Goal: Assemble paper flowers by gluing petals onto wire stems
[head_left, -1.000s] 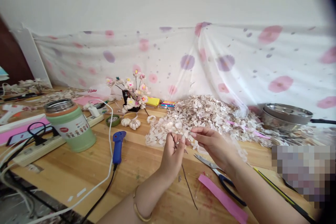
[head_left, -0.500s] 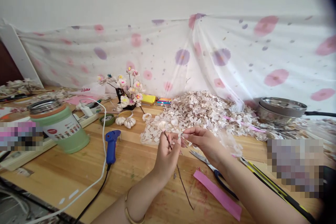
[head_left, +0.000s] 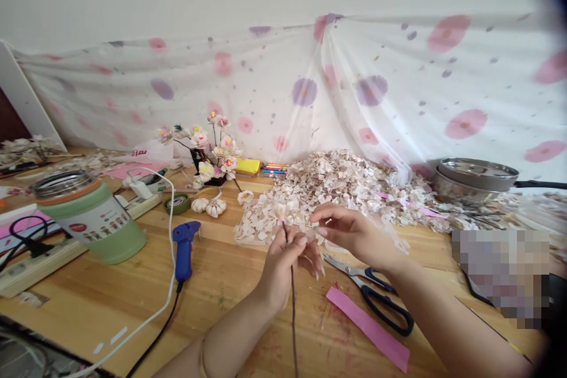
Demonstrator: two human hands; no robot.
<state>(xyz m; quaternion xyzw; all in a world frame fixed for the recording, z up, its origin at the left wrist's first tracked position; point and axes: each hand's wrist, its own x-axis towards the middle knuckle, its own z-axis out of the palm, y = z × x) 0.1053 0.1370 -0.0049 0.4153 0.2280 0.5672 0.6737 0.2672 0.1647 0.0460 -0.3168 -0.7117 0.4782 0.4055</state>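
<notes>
My left hand [head_left: 283, 269] is shut on a thin brown wire stem [head_left: 293, 313], which hangs almost straight down past the fingers. A small pale petal bud [head_left: 280, 210] sits on the stem's upper end. My right hand [head_left: 349, 233] is raised beside the bud, its fingertips close to it and slightly curled. Whether they pinch a small petal, I cannot tell. Behind both hands lies a large heap of pale shell-like petals [head_left: 341, 189].
Black-handled scissors [head_left: 376, 301] and a pink paper strip [head_left: 365, 328] lie on the wooden table [head_left: 88, 301] right of my hands. To the left are a blue glue gun [head_left: 183, 248], a green jar [head_left: 91, 224] and a finished flower spray [head_left: 208, 153]. A steel pan [head_left: 476, 180] stands at the right.
The wire stem has swung from a slant to nearly vertical. My right hand has risen slightly, and the whole view has shifted as my head moved.
</notes>
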